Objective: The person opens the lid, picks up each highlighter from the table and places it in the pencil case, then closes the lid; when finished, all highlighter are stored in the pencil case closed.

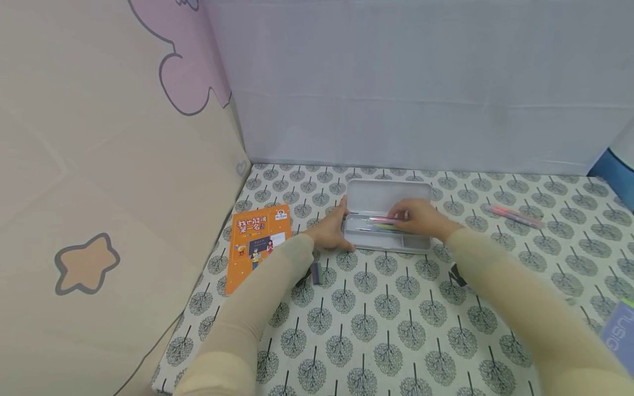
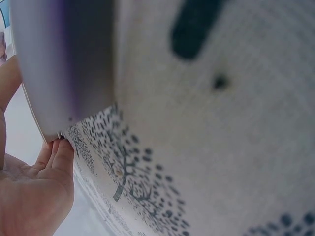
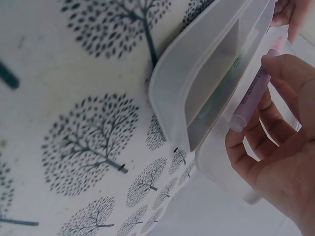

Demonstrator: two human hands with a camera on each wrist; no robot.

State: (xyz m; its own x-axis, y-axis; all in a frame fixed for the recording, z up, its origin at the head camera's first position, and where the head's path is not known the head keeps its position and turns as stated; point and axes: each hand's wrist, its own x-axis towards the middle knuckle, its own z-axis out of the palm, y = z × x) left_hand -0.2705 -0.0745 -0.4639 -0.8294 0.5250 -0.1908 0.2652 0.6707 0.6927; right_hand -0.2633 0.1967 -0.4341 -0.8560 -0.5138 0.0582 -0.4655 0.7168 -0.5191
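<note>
An open white pencil case (image 1: 376, 242) stands on the table with its lid (image 1: 388, 197) tipped back. My left hand (image 1: 328, 228) holds the case at its left end, thumb by the front corner and fingers by the hinge. In the left wrist view, the fingertips (image 2: 61, 147) of that hand meet the case's edge. Over the case's back compartment, my right hand (image 1: 421, 217) pinches a pink marker (image 3: 253, 93) between thumb and fingers. A yellow-green pen (image 1: 383, 226) lies in that compartment, below the right fingers.
An orange book (image 1: 238, 242) lies to the left of the case. Pink pens (image 1: 515, 216) lie at the right, and a purple music book (image 1: 621, 335) is at the right edge. A small dark block (image 1: 316, 273) sits by the left forearm. A curtain hangs behind the table.
</note>
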